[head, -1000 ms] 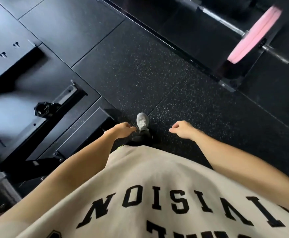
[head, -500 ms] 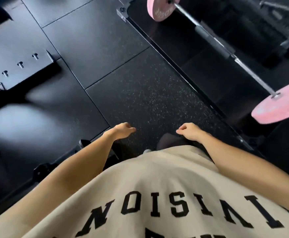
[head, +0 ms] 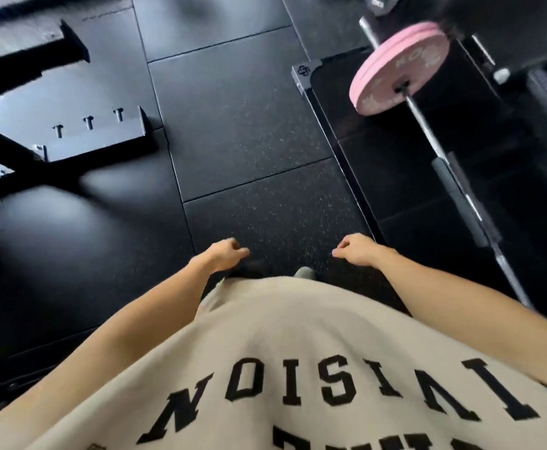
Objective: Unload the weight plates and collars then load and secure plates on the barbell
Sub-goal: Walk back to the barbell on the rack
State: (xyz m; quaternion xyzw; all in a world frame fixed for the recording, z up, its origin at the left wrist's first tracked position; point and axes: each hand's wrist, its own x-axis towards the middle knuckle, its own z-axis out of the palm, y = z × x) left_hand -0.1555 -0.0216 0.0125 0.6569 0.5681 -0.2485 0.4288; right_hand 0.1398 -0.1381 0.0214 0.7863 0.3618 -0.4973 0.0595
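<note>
Both hands empty, hanging in front of the torso over the floor [head: 239, 131]: left hand [head: 223, 256] at about 7 o'clock from frame centre, fingers loosely curled, nothing held; right hand [head: 356, 251] at about 5 o'clock, fingers loosely curled too, index slightly extended toward 9 o'clock, nothing held. Hands apart from each other, neither touching any equipment. Barbell [head: 444, 164] lying at 2 to 4 o'clock, shaft running diagonally from upper centre-right down to the right edge, well apart from the right hand. Pink weight plates [head: 395, 69] on the barbell at about 1 o'clock, looks like two stacked side by side, edge-on tilt to camera, motion-blurred. Collar not discernible through blur. Barbell sits over a dark platform [head: 379, 131] with a metal corner bracket [head: 304, 73] at 1 o'clock. Black rack base [head: 96, 141] with three bolts at 10 o'clock, black frame members crossing at 9 to 11 o'clock. Floor is black rubber tiles, speckled in the centre strip. Beige shirt [head: 298, 352] with black lettering filling 6 o'clock, grey shoe [head: 304, 272] tip just showing between the hands
</note>
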